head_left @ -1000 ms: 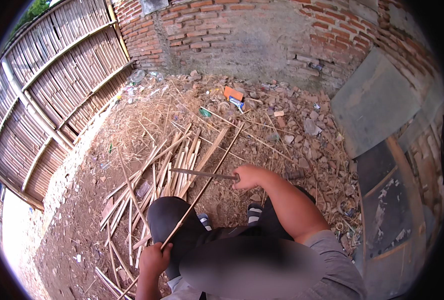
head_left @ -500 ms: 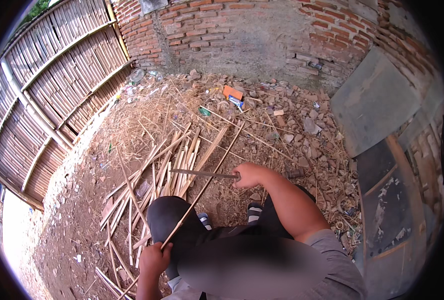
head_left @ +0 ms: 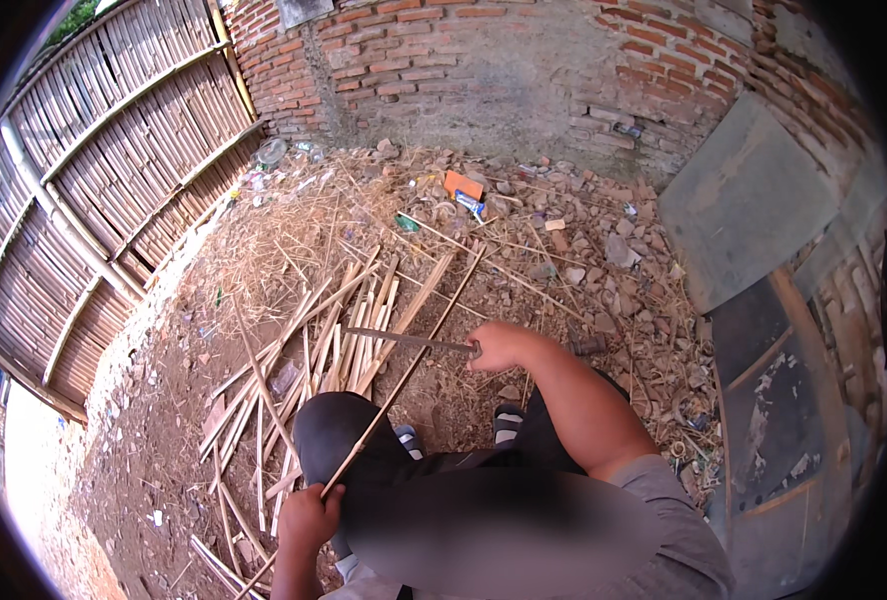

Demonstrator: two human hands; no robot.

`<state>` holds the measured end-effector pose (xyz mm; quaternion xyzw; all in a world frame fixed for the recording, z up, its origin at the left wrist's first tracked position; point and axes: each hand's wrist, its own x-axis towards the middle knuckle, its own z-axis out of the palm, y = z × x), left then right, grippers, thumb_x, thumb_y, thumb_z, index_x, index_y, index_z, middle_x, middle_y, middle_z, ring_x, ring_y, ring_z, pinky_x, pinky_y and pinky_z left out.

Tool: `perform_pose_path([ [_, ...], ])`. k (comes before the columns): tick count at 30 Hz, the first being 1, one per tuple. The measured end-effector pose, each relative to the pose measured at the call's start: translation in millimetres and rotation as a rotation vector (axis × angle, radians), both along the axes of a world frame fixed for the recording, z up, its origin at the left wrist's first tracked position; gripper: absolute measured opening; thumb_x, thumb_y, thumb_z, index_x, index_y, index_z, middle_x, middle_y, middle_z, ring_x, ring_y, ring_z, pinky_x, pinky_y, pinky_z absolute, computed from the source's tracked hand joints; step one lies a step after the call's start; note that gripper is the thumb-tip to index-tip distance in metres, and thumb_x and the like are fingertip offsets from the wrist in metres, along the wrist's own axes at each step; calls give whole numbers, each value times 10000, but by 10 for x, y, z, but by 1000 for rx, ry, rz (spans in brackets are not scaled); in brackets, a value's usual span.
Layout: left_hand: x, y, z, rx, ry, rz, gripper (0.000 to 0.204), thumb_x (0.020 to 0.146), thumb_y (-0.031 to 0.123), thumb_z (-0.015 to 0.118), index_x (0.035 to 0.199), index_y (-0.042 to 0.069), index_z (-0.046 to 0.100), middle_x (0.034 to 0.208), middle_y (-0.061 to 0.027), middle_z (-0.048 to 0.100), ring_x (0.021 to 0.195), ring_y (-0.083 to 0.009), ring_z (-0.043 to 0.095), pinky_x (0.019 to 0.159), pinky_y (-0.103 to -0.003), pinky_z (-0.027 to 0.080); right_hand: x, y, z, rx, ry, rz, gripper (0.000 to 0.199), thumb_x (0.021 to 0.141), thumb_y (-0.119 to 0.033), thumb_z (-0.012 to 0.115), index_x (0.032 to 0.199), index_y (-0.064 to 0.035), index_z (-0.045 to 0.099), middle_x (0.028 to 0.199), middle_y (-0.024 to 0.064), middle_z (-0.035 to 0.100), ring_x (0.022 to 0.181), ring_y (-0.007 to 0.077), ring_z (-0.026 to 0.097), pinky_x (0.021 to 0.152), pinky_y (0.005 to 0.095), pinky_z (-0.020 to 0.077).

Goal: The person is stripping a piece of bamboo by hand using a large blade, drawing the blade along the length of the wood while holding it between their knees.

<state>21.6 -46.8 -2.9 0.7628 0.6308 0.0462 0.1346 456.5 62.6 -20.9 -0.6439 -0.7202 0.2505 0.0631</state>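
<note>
L hand (head_left: 309, 518) at approx 7 o'clock, fingers clamped on the near end of a long bamboo strip (head_left: 404, 372) that runs up toward 12 across the knee. R hand (head_left: 499, 346) near centre, fingers wrapped round the handle of a long knife (head_left: 404, 339), blade pointing to 9 and lying across the strip. Judging by the heap of split strips (head_left: 349, 335) on the dirt at 10–11, a good batch looks done; this strip seems mid-work. How much raw bamboo is left, can't tell.
</note>
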Motion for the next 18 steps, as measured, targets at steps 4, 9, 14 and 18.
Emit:
perform_pose_path([
  [4, 25, 11, 41, -14, -13, -4, 414, 929, 406, 635, 746, 35, 636, 692, -247, 646, 712, -461, 648, 643, -558, 499, -119, -43, 61, -7, -19, 17, 533, 752, -374, 753, 1185, -68, 691, 1023, 201, 704, 995, 367, 675, 878, 463, 536],
  [9, -9, 6, -1, -9, -33, -1, 412, 928, 396, 642, 742, 29, 639, 675, -250, 635, 701, -464, 641, 641, -559, 490, -203, -56, 126, -61, 37, 113, 504, 746, -373, 754, 1143, -68, 698, 991, 196, 704, 957, 362, 677, 832, 465, 532],
  [14, -1, 12, -2, -6, -52, -2, 410, 929, 391, 643, 741, 26, 641, 669, -254, 630, 689, -468, 634, 634, -561, 480, 123, 107, -115, -90, 141, -76, 520, 746, -380, 758, 1139, -46, 693, 1008, 190, 707, 968, 361, 674, 841, 458, 528],
  [18, 9, 4, 19, 5, -38, -10, 416, 930, 394, 641, 740, 24, 641, 673, -256, 631, 695, -467, 636, 637, -558, 485, 77, 54, -120, 46, 75, -112, 502, 750, -361, 746, 1138, -47, 696, 1000, 187, 711, 974, 362, 678, 858, 461, 532],
])
